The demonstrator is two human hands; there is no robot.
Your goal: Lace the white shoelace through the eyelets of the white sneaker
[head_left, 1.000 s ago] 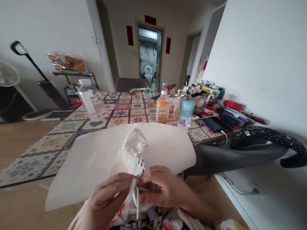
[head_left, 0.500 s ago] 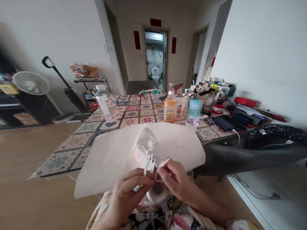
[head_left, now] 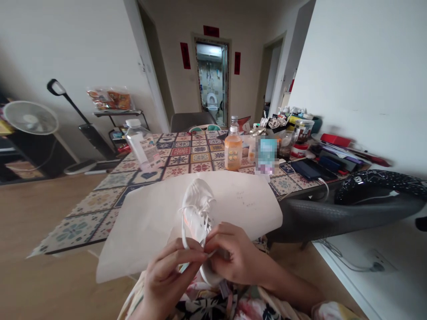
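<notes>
A white sneaker (head_left: 197,200) lies with its toe pointing away from me, partly on a large white sheet of paper (head_left: 140,231), its heel end over my lap. A white shoelace (head_left: 183,229) loops up from the shoe's left side toward my fingers. My left hand (head_left: 176,262) pinches the lace between thumb and fingers above the shoe's opening. Close against it, my right hand (head_left: 230,253) is closed on the lace too, and a short bit of lace shows between the two hands. Both hands hide much of the shoe's heel and tongue.
Beyond the paper, the table's patterned cloth (head_left: 180,160) carries a clear bottle (head_left: 142,146), an orange drink bottle (head_left: 233,151) and a dark tablet (head_left: 313,169) on a cable. Jars and stacked papers crowd the right side. A grey chair (head_left: 310,218) stands at right.
My right hand has turned inward and down against the left. The lace end that stuck up from its fingers is no longer visible there. The view has shifted slightly to the right.
</notes>
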